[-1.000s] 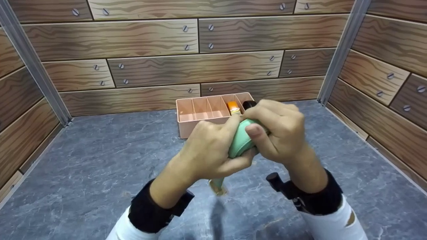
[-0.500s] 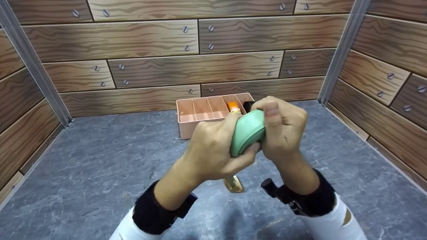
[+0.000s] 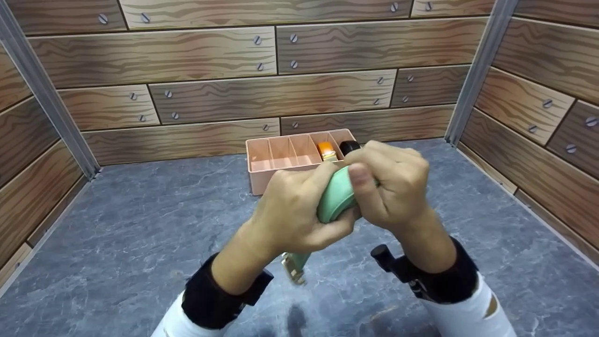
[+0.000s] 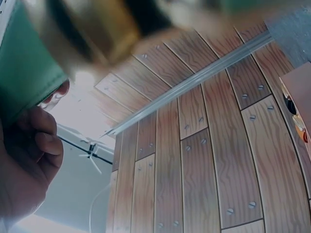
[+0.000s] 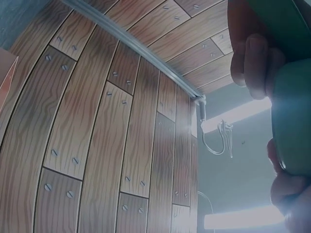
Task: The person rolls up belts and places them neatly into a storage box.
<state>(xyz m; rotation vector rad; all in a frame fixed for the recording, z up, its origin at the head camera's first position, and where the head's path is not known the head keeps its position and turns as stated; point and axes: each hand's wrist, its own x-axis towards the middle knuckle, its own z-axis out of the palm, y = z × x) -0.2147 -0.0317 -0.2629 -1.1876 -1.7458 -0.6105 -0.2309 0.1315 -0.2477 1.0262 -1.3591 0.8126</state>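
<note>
A mint-green belt (image 3: 336,194) is held coiled between both hands above the grey floor. Its loose end hangs below the left hand, with a gold buckle (image 3: 293,270) on it. My left hand (image 3: 295,210) grips the coil from the left, thumb underneath. From the right, my right hand (image 3: 393,182) curls over the coil, its thumb pressed on the near face. In the left wrist view the gold buckle (image 4: 104,36) is blurred and close, beside green leather (image 4: 26,68). The right wrist view has the green belt (image 5: 294,116) between fingers; the coil's inside is hidden.
Behind the hands stands a pink divided box (image 3: 281,177). One of its compartments holds an orange rolled item (image 3: 326,150), and the rightmost holds a black one (image 3: 349,147). Wood-patterned walls (image 3: 276,93) enclose the grey marbled surface (image 3: 154,224).
The hanging buckle end swings right, then back left and lower. My right hand tilts up with its thumb raised, then rolls down over the coil again. The left hand keeps its grip.
</note>
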